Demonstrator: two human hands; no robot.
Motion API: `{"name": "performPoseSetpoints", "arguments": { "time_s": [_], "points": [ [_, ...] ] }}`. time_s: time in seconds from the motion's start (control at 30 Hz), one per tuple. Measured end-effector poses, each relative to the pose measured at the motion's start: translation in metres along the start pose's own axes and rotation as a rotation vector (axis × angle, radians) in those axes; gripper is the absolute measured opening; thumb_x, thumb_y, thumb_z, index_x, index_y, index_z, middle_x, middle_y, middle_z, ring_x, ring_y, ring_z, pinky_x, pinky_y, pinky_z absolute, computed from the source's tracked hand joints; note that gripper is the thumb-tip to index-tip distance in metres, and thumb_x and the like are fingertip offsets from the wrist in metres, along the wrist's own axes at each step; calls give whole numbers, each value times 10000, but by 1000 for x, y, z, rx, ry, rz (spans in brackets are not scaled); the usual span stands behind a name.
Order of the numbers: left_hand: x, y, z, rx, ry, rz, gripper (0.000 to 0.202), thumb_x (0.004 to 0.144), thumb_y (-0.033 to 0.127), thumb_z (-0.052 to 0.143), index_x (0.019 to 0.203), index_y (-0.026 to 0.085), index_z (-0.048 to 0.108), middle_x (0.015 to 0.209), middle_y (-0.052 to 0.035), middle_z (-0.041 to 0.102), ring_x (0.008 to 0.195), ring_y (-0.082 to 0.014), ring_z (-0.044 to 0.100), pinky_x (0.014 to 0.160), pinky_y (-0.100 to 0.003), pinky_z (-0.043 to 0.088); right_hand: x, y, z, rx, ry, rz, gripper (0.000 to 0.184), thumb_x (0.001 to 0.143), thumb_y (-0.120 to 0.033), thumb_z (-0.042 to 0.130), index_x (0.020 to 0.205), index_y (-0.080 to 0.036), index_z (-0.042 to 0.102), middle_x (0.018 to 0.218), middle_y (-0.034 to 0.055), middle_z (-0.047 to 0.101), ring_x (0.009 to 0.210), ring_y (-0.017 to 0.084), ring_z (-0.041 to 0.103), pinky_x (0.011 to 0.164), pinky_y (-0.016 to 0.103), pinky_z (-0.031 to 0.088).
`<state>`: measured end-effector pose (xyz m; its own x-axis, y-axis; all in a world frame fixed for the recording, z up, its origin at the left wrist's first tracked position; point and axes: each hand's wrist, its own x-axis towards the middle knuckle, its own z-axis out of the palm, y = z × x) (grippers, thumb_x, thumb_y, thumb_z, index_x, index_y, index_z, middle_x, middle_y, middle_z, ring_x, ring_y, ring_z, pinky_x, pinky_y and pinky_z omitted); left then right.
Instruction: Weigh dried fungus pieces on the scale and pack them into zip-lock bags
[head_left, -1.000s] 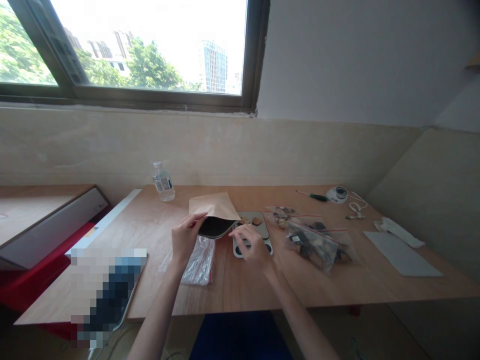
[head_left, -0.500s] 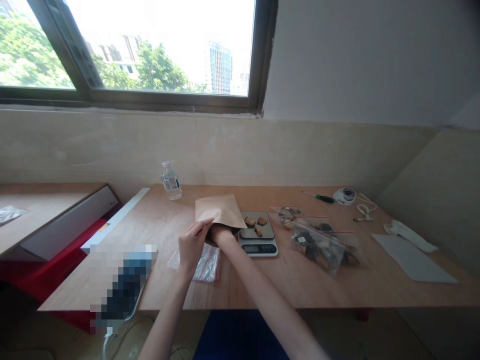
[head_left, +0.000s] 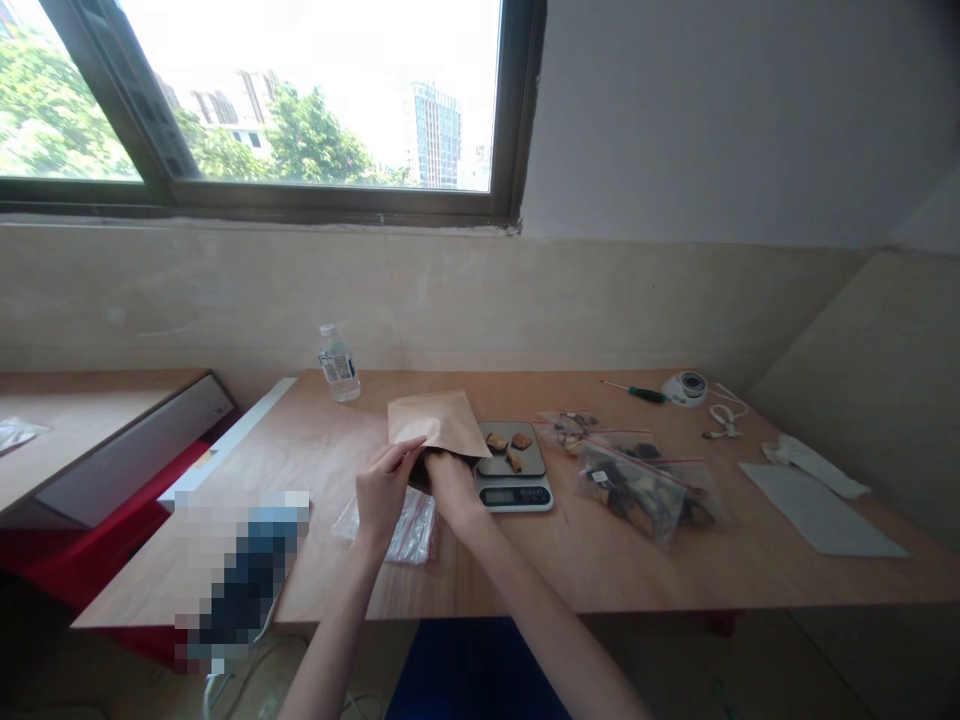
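Note:
My left hand (head_left: 385,487) pinches the near edge of a brown paper bag (head_left: 439,418), whose mouth faces me. Inside that mouth are the fingers of my right hand (head_left: 452,483); the bag hides them, so I cannot see whether they grip anything. Just right of the bag stands a kitchen scale (head_left: 513,495) with a dark display. On its plate lie three brown dried pieces (head_left: 514,460). Beneath my wrists rests a stack of clear zip bags (head_left: 414,530).
Right of the scale lie zip bags (head_left: 637,490) filled with dark pieces. Farther right are a screwdriver (head_left: 646,395), a white dome camera (head_left: 685,389) with its cable, and a white sheet (head_left: 821,508). A water bottle (head_left: 340,368) stands back left; a blurred-out device (head_left: 251,570) lies front left.
My right hand has drawn slightly back toward me, showing more of its back at the bag's mouth. My left hand keeps its pinch. The view has shifted a little.

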<state>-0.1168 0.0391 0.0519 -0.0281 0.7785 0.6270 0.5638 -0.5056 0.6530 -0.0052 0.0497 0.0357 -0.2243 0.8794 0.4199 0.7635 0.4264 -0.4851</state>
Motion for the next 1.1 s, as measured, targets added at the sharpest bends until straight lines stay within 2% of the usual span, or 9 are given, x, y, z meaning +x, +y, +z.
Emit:
{"name": "performPoseSetpoints", "arguments": {
  "time_s": [0.1,0.2,0.33,0.5,0.63,0.73,0.83,0.97,1.1],
  "points": [
    [3,0,-1,17,-12,1,206,822,370,553,923,277,707,844,17,722,710,-135,659,659,-220,506,-28,-9,-31,-29,-22,4,304,848,-18,420,989,-150,654,961,126,690,904,268,647,803,399,509],
    [5,0,0,14,-16,-6,206,823,359,548,922,270,705,845,13,723,707,-135,661,651,-219,504,-50,-11,-57,182,67,-33,260,884,-105,455,1034,-187,651,1056,75,676,1006,217,611,890,361,486],
    [7,-1,4,8,-16,-9,211,818,371,552,917,266,705,853,11,723,724,-140,664,657,-223,500,-67,1,-82,487,214,35,212,890,-207,492,1017,-228,660,1057,35,683,1000,177,622,903,329,485],
    [8,-4,6,14,0,-18,204,814,375,562,915,274,708,878,18,723,748,-141,666,688,-228,501,-86,39,-98,683,401,239,220,869,-323,523,999,-203,654,1055,62,687,1020,202,623,913,352,479],
    [9,-5,5,15,0,-11,196,818,364,560,913,278,709,875,21,723,748,-142,666,688,-234,502,-95,87,-91,597,576,344,289,839,-381,542,1006,-171,649,1056,102,682,1006,225,628,915,391,477],
    [8,-5,7,-4,1,-8,193,807,375,578,904,274,711,875,19,723,752,-145,667,682,-232,501,-94,117,-78,503,515,312,294,836,-379,530,1002,-177,664,1056,104,686,1014,234,629,914,409,481],
    [8,-5,7,-9,5,-9,188,801,379,589,900,276,712,869,20,723,758,-145,665,691,-231,498,-92,135,-67,415,433,256,300,857,-351,492,1035,-192,674,1103,96,672,1059,233,612,947,422,461],
    [8,-7,5,-17,5,-14,185,802,371,591,906,277,712,872,22,722,760,-142,663,681,-225,493,-96,141,-62,294,353,206,326,886,-316,441,1095,-200,662,1205,104,615,1143,228,558,997,434,419],
    [8,-7,5,-23,4,-19,176,803,362,592,905,284,712,867,29,721,749,-135,659,674,-221,488,-105,140,-65,199,247,162,363,899,-291,420,1217,-226,581,1315,91,528,1255,220,448,1053,463,346]
  ]
}}
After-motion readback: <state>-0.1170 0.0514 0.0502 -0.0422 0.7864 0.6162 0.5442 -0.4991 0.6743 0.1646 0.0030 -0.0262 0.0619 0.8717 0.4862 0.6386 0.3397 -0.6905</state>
